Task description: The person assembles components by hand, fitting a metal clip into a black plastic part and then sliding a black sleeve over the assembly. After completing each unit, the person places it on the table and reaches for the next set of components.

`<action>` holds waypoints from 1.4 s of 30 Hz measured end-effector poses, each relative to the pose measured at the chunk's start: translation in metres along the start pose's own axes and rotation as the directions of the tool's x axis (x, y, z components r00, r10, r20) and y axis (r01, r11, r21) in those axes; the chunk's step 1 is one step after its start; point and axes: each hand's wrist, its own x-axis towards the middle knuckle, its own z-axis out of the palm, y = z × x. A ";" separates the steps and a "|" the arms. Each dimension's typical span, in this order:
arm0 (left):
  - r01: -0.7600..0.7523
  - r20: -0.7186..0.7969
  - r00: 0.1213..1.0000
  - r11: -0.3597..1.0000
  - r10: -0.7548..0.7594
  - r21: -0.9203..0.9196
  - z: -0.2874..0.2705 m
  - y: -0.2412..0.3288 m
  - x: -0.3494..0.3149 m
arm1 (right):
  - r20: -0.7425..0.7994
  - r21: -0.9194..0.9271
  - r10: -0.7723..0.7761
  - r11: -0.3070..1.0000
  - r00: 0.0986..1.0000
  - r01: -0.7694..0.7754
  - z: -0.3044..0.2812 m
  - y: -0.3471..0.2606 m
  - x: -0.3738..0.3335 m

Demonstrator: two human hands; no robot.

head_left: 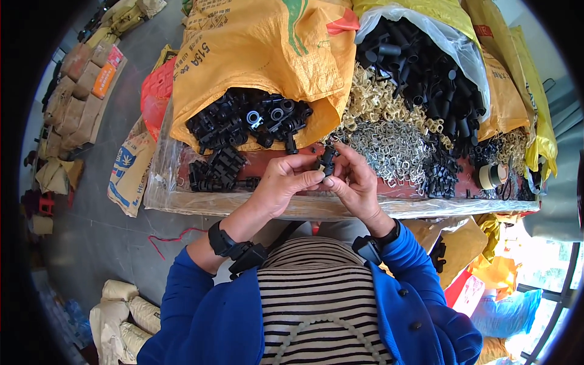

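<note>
Fingers [313, 177] of the left hand [283, 182] clamped on a small black part [326, 159], thumb and forefinger pinching its lower end. Fingers [342, 159] of the right hand [359, 182] closed on the same part from the other side, fingertips of both hands touching around it. Part held upright just above the near edge of the table [316, 207], in the middle of the view, close to the chest. Black bands on both wrists, blue sleeves below, striped top between them. Just left of the hands, on the table, a loose cluster of black clips [216, 167]. Behind the hands, a yellow sack [261, 55] lying on its side with more black pieces [249, 121] spilling from its mouth. To the right, a heap of pale metal rings [389, 143], touching a brass-coloured heap [374, 97] further back. Above that, a clear-lined bag of black tubes [426, 67]. Near the table's right end, a roll of tape [490, 175]. A red crate [157, 91] at the left of the sack. On the floor [103, 231] at left, stacked cartons [85, 85] and printed sacks [131, 170]; pale filled bags [121, 316] at lower left.
</note>
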 end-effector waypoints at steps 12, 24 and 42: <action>0.154 0.011 0.988 0.984 -0.153 -0.088 -0.005 -0.005 0.007 | 0.128 -0.229 -0.144 0.958 0.981 0.171 -0.010 0.006 0.007; 0.143 0.037 0.990 0.985 -0.140 -0.098 0.002 -0.001 -0.008 | 0.041 -0.098 -0.062 0.993 0.997 0.066 -0.004 -0.014 -0.001; 0.204 0.003 0.979 0.966 -0.206 -0.156 -0.007 -0.007 0.001 | -0.031 0.236 0.256 0.941 0.966 -0.242 0.007 -0.013 -0.004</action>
